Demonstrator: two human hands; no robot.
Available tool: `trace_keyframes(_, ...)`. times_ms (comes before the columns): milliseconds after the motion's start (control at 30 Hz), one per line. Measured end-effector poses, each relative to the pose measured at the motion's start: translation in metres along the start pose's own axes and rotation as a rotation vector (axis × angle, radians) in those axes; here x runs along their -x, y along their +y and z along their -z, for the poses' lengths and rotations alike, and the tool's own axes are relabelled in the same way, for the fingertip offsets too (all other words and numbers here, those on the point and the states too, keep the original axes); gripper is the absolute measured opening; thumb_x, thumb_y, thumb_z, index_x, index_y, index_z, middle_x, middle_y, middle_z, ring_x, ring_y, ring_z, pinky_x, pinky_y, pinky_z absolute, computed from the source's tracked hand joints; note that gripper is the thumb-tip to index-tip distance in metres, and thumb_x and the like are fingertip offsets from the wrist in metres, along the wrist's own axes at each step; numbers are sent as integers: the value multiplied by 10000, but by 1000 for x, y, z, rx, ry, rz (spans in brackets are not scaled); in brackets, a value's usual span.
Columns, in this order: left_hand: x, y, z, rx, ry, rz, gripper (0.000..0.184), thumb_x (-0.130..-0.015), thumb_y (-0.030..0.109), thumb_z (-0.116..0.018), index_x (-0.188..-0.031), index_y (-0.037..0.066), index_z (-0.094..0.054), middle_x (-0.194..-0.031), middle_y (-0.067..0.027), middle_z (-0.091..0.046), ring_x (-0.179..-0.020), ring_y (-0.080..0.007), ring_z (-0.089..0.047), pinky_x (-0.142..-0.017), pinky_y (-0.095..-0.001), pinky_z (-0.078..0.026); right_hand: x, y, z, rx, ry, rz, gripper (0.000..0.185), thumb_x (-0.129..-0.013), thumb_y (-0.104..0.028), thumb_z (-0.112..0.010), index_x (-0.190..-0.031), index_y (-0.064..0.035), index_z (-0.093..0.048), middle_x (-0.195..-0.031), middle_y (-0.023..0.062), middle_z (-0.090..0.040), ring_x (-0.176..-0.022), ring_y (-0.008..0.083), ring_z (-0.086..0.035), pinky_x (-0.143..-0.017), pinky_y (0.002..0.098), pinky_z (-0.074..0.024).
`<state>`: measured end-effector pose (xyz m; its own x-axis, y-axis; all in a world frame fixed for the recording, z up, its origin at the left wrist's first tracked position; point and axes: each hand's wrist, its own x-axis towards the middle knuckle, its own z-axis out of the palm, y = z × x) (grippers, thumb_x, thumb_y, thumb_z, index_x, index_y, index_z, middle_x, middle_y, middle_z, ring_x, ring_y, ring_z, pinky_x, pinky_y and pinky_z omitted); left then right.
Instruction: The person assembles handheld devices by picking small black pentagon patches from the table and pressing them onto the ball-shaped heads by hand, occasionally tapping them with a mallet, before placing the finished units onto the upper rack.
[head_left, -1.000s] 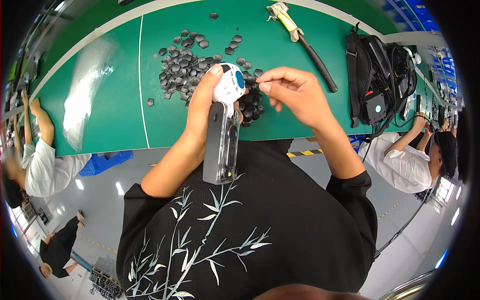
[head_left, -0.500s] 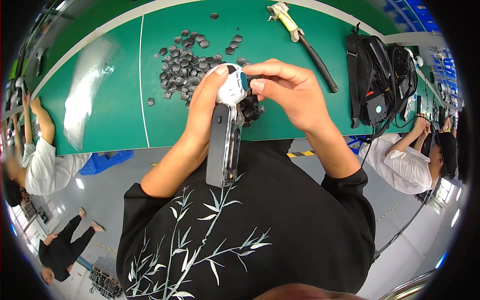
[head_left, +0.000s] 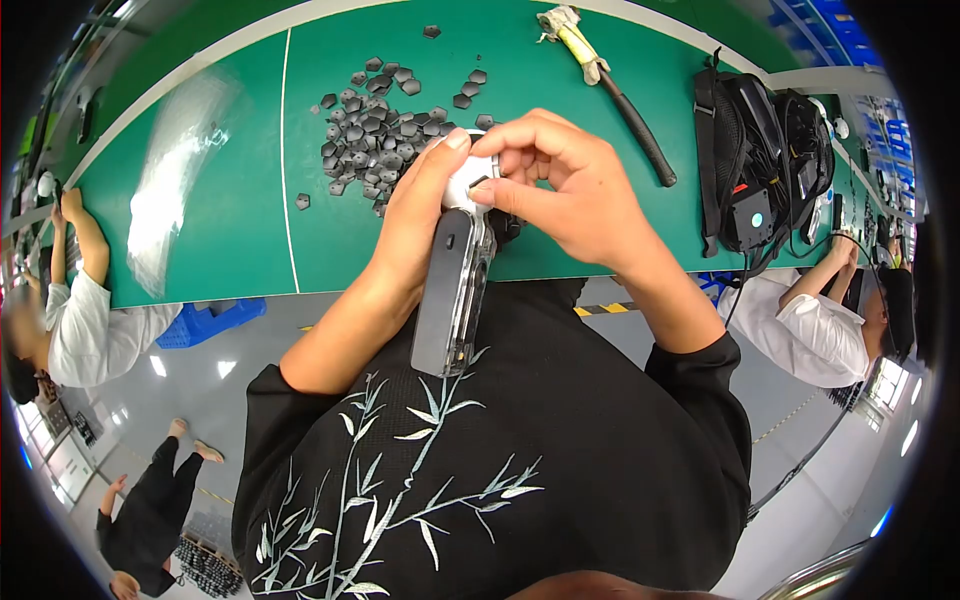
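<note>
Nearest: wearer's black top (head_left: 600,430) w/ pale leaf print. Just above it, grey handheld unit (head_left: 440,300), clear-looking on its R side, tilted slightly, upper end right up vs. white ball (head_left: 459,195); can't tell if joined. Ball sits b/w both hands, near the counter's near edge.

L hand (head_left: 415,205) wraps the ball's L side, thumb on top, holding it. R hand (head_left: 570,195) narrow: thumb & index tips gripping the ball's R side, other fingers curled. Small dark patch by R thumb tip; can't tell if loose pc or part of ball.

Green counter (head_left: 340,240) beyond. Few dark pcs partly hidden under R hand. Main heap of black pentagon pcs (head_left: 375,130) just past L hand, some strays around it, incl. one well off at far side. Black-handled tool (head_left: 640,130), head wrapped, to R of heap. Backpack (head_left: 710,150) w/ cables, further R.

Bkgd: person in white top (head_left: 95,340) far L, another person in white (head_left: 825,335) far R, person in black (head_left: 150,520) on floor, lower L.
</note>
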<state>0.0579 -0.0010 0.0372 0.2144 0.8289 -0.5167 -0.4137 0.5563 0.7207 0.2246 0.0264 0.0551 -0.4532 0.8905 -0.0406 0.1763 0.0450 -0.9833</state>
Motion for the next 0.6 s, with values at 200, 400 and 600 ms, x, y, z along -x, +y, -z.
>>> trace_keyframes(200, 0, -3, 0, 96, -11, 103, 470, -946, 495, -498, -1056, 41, -550, -786, -70, -575, -564, -128, -543, -472, -264, -432, -1, 0, 5, -163, -17, -142, 470, -778, 84, -709, -1210, -49, -577, -857, 19, -578, -735, 69, -528, -666, 157, -422)
trace_keyframes(400, 1, -2, 3, 14, -79, 113, 525, -961, 516, -453, -1136, 27, -531, -807, -116, -595, -576, -153, -579, -480, -278, -470, -1, 13, -5, 276, 155, 243, 561, -761, 29, -737, -1276, -85, -545, -910, 37, -615, -769, 90, -564, -672, 190, -453)
trace_keyframes(600, 8, 8, -4, 240, -230, 64, 545, -950, 342, -563, -1356, 17, -401, -833, -168, -608, -589, -201, -607, -501, -309, -514, 1, -14, -4, -212, -32, -353, 559, -726, -16, -769, -1243, -73, -564, -980, 56, -647, -809, 137, -597, -693, 241, -486)
